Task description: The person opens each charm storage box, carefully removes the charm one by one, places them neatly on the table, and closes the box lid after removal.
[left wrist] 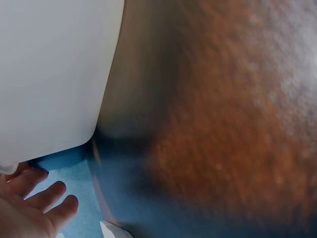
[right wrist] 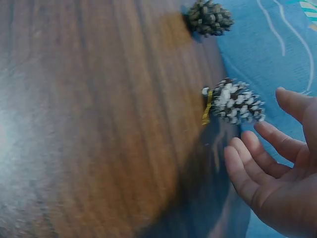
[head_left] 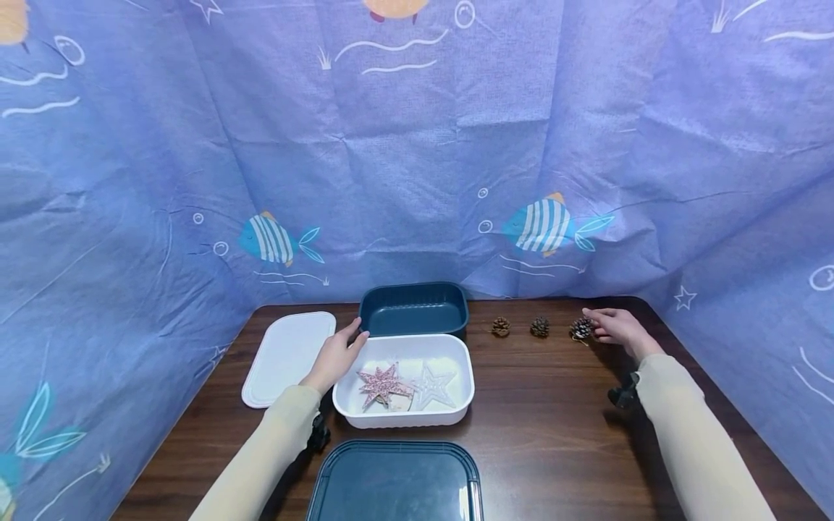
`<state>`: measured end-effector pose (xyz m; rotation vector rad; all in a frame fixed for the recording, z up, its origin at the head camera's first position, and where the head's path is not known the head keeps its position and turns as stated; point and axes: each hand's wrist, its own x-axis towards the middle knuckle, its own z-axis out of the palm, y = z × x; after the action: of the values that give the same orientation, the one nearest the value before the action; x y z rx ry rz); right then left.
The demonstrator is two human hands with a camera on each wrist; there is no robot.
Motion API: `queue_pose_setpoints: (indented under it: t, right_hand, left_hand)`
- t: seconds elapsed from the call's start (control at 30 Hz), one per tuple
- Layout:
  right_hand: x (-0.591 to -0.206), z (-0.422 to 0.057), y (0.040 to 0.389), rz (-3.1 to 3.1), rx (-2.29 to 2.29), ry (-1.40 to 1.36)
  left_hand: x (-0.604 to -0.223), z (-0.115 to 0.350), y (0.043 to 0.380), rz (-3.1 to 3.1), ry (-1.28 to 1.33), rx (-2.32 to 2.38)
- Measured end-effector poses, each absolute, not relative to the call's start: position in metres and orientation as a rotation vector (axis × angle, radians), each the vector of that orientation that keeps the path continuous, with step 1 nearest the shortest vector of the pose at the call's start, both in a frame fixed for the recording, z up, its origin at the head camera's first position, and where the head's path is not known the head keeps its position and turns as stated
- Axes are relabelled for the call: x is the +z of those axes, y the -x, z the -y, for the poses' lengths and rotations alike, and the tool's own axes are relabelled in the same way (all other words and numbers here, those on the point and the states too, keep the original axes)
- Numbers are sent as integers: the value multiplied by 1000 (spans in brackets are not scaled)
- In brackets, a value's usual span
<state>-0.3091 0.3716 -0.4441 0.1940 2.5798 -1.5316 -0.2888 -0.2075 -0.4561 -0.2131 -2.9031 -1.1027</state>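
Observation:
My right hand [head_left: 619, 331] reaches to a white-tipped pine cone [head_left: 580, 328] at the back right of the table. In the right wrist view the thumb and fingers are spread beside this pine cone [right wrist: 237, 101], which has a gold loop [right wrist: 207, 108]. My left hand [head_left: 335, 356] is at the back left corner of a white plastic bin [head_left: 404, 420], its fingers loosely extended along the rim. Inside the bin lie a pink glitter star [head_left: 376, 382] and a white star [head_left: 433, 387], with a pale piece [head_left: 399, 401] partly under the pink one.
Two more pine cones, a dark one [head_left: 539, 326] and a brown one [head_left: 500, 326], stand in a row to the left. Behind the white bin is a dark blue bin [head_left: 413, 318]. A white lid [head_left: 287, 358] lies at left, a dark blue lid [head_left: 396, 481] in front. A curtain [head_left: 417, 181] hangs behind.

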Motion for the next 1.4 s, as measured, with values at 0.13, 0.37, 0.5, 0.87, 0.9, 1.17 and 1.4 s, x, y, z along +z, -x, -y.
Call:
queue_pose_setpoints:
  t: [0.13,0.37,0.5,0.87,0.9,1.17,1.4]
  right_hand:
    - [-435,-369,307,-2705,-1555,-217]
    - [-415,-360,308,-2829,-1569,-237]
    - [-399,-349,316,-2824,-1573,-178]
    - [-356,-280,340,-2788,-1549,70]
    - [-351,-273,341,-2779,-1543,100]
    - [-322,-217,348,-2741,-1481,311]
    - [-314,-172,343,-2724,-1398,483]
  left_hand:
    - [-456,208,289,2900,214,-1096]
    - [-455,210,290,2899,236,-1051]
    - [-455,212,288,2901,239,-1027]
    - [-454,213,286,2894,243,-1014]
    - [-454,212,287,2892,247,-1012]
    - [-450,210,287,2883,264,-997]
    - [-454,206,285,2891,262,-996]
